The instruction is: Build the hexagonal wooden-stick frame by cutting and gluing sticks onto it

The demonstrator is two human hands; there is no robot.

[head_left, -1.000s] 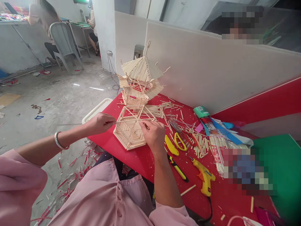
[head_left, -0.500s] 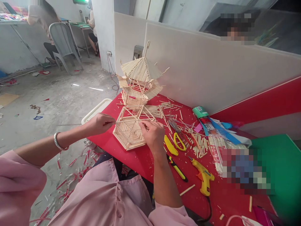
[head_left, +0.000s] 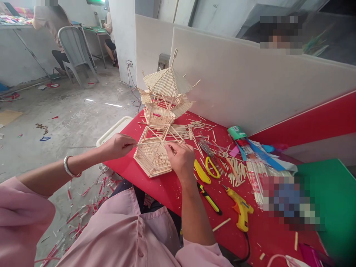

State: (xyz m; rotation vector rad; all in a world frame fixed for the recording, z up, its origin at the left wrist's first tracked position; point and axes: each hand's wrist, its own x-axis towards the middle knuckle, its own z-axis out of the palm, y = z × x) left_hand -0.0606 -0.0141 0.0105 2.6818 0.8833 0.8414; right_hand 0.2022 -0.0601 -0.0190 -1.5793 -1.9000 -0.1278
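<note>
My left hand (head_left: 117, 145) and my right hand (head_left: 182, 157) are both closed in a pinch, one at each end of a thin wooden stick (head_left: 151, 143). The stick runs nearly level across a hexagonal base of glued sticks (head_left: 155, 163), whose upright frame stands at the back. Whether the stick touches that frame I cannot tell. My right hand covers the base's right side. Behind it rises a pagoda-like stick model (head_left: 168, 83) with a sloped roof.
On the red table (head_left: 167, 189) lie loose sticks (head_left: 236, 172), a yellow glue gun (head_left: 242, 211), a cutter knife (head_left: 211, 200), yellow-handled scissors (head_left: 213, 168) and packed sticks (head_left: 254, 181). A white partition (head_left: 222, 81) borders the back. Two people sit far left; another head shows beyond the partition.
</note>
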